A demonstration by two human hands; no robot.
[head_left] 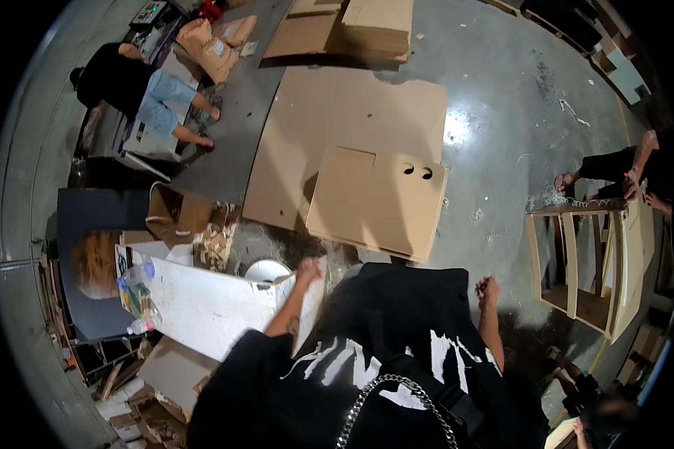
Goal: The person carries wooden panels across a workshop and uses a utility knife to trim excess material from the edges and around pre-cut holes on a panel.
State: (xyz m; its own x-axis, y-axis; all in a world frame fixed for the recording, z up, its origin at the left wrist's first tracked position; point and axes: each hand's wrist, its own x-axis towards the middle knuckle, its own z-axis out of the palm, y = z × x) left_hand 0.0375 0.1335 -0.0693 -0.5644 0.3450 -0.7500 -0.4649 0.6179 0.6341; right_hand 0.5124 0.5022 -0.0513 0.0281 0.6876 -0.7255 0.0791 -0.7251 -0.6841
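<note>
From where I stand, the person in the black shirt has both arms hanging out to the sides, elbows slightly bent, forearms reaching forward past the body. The left hand is over the far right end of the white table, knuckles forward, fingers partly curled; I can't tell whether it touches the table or has hold of anything. The right hand is out over the floor beside the right hip, bent at the wrist, its fingers loosely drawn in; whether something small sits inside them I can't make out.

Straight ahead, between the hands and beyond them, the cardboard panel with two round holes lies flat, overlapping a larger cardboard sheet. A round white object is just beside the left hand. Well off to the right, a co-worker's hand is at a wooden frame.
</note>
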